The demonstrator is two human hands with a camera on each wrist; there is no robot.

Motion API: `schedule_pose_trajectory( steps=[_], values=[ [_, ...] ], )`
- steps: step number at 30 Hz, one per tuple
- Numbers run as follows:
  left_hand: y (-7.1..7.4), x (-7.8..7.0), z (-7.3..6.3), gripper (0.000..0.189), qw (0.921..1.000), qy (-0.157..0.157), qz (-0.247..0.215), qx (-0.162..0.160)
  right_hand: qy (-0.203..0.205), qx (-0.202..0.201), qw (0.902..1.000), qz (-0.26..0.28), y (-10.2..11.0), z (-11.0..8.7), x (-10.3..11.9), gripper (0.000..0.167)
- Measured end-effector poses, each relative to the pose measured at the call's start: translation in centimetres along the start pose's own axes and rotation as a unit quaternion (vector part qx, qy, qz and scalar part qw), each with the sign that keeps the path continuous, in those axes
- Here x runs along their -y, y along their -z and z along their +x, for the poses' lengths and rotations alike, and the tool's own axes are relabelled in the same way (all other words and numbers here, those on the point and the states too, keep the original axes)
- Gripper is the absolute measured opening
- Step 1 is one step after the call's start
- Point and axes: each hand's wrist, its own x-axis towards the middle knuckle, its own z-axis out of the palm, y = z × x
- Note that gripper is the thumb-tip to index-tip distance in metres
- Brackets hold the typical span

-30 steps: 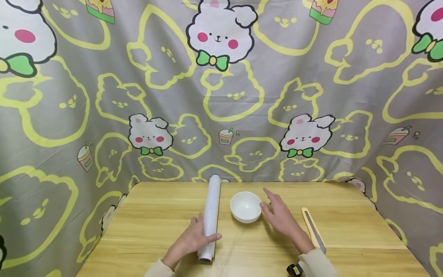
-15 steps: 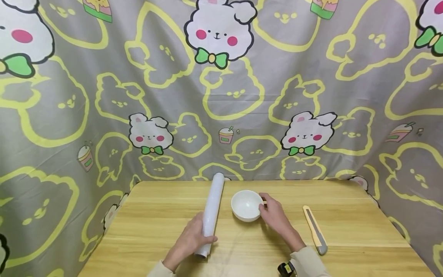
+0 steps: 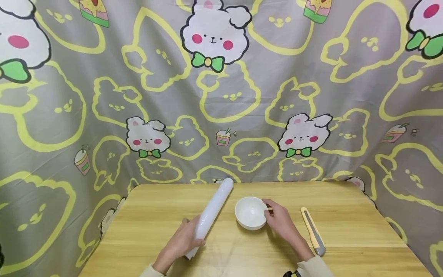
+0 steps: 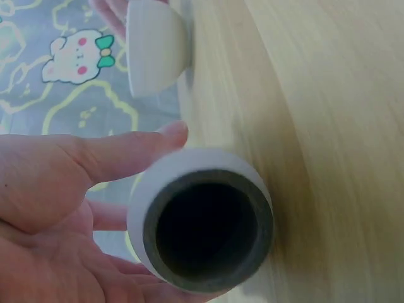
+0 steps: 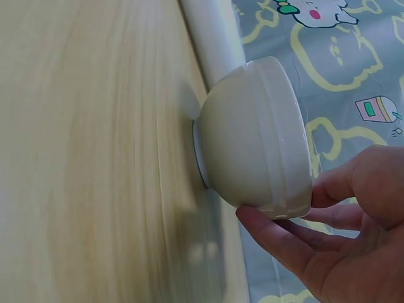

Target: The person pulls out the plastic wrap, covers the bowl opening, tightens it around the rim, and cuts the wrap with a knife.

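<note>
My left hand [image 3: 182, 237] grips a long roll of clear plastic wrap [image 3: 215, 207] close to its near end. The roll slants across the table, its far end toward the back. Seen from the left wrist, the hollow end of the roll's core [image 4: 264, 214] faces the camera, thumb on one side and fingers on the other. A white bowl [image 3: 250, 215] is to the right of the roll, upright. My right hand [image 3: 282, 223] pinches the bowl's right rim; the right wrist view shows fingertips [image 5: 252, 218] against its outer wall.
A yellow and grey utility knife [image 3: 313, 232] lies to the right of my right forearm. Behind the wooden table [image 3: 155, 207] hangs a grey curtain [image 3: 187, 100] with cartoon prints, also enclosing both sides. A dark watch-like device [image 3: 292, 274] shows by the right sleeve.
The roll has swung, its far end going right and its near end left with my left hand. My right hand has taken hold of the bowl's rim, and the bowl has shifted slightly right.
</note>
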Motion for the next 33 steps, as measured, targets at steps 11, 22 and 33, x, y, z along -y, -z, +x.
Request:
schedule_pose_trajectory(
  steps=[11, 22, 33],
  values=[
    [-0.8, 1.5, 3.3, 0.063, 0.9973, -0.016, 0.023, -0.068, 0.009, -0.005, 0.9998, 0.014, 0.0, -1.0, 0.0, 0.035],
    [-1.0, 2.7, 9.4, 0.055, 0.9921, -0.058, 0.07, -0.087, 0.012, -0.011, 0.9994, 0.031, -0.8, -1.5, 0.5, 0.034],
    [-1.7, 2.9, 13.7, 0.057, 0.9872, -0.129, 0.072, -0.061, 0.018, -0.007, 0.9991, 0.037, -1.7, -1.8, 1.0, 0.034]
  ],
)
